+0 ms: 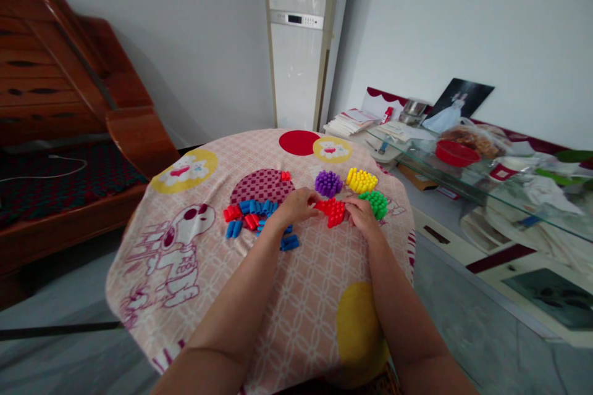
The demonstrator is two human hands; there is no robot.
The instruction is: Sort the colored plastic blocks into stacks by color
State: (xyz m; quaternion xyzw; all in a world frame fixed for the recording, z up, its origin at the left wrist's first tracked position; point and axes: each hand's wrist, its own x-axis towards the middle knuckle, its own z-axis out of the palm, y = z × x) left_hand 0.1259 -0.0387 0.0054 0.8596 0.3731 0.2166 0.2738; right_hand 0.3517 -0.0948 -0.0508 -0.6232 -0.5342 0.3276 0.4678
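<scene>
A cluster of red knobbed plastic toy blocks (332,212) lies on the cloth-covered table between my hands. My left hand (299,205) is closed at its left end, fingertips pinched on a red block there. From the other side, my right hand (362,217) grips the cluster's right edge, its fingers partly hidden. Just behind sit a purple cluster (328,184) and a yellow cluster (361,180). A green cluster (374,204) is close beside my right hand. Loose blue blocks (290,242) and red blocks (232,213) are scattered left of and partly behind my left forearm.
One small red block (286,176) lies farther back on the tablecloth (296,308). A glass-topped cabinet (523,203) with papers, a red bowl (457,153) and bags stands at the right. To the left is a wooden bench (134,129); a tall white appliance (299,68) stands behind.
</scene>
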